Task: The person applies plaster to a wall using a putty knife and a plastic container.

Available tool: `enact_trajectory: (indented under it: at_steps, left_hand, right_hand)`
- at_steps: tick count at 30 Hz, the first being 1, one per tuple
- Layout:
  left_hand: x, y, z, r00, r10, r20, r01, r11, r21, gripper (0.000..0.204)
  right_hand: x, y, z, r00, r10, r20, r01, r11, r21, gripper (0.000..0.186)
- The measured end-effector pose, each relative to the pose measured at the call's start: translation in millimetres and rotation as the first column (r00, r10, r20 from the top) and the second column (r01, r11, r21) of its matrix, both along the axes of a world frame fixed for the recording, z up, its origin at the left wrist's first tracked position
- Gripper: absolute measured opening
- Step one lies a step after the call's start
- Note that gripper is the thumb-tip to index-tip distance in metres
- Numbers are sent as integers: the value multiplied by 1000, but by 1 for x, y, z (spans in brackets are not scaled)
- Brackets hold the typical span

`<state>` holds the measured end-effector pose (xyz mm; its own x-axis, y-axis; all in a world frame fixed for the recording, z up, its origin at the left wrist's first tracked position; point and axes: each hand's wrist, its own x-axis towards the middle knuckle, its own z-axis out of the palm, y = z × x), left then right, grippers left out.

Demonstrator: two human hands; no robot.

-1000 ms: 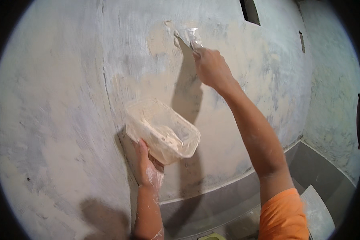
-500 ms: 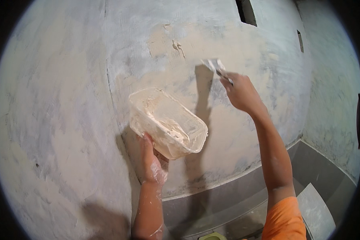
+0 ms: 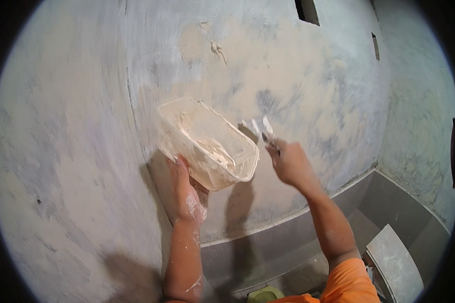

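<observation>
My left hand [image 3: 187, 189] grips a clear plastic tub [image 3: 202, 177] from below and holds it tilted in front of the wall. Cream-coloured putty [image 3: 212, 149] coats its inside and lies thickest along one side. In my right hand [image 3: 294, 164] is the handle of a putty knife [image 3: 258, 127], its blade near the wall to the right of the tub's rim and streaked with white. Patchy beige putty is spread over the grey wall [image 3: 308, 91], with a raised blob [image 3: 217, 50] of it higher up. Some of my left fingers are hidden under the tub.
Two dark slots [image 3: 307, 11] open high in the wall. A grey band [image 3: 283, 241] runs along the wall's foot into the right corner. A pale board [image 3: 397, 265] leans at the lower right, and a green object [image 3: 265, 294] sits at the bottom edge.
My right hand has brought the putty knife down the wall, nearly level with the tub. The tub appears slightly higher and further left in view, as the whole view has shifted a little.
</observation>
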<state>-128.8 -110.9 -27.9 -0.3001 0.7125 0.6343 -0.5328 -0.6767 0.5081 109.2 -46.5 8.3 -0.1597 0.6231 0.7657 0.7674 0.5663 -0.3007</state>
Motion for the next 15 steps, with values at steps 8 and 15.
enact_trajectory:
  at_steps: [8, 15]
  left_hand:
    - [-9, 8, -10, 999, 29, -23, -30, 997, -72, 80]
    - [-4, 10, -10, 999, 39, -1, -39, 989, -143, 82]
  right_hand:
    - [-16, 72, 129, 978, 53, -201, 42, 897, 440, 26]
    - [-35, 56, -31, 988, -113, -109, 125, 987, 104, 37]
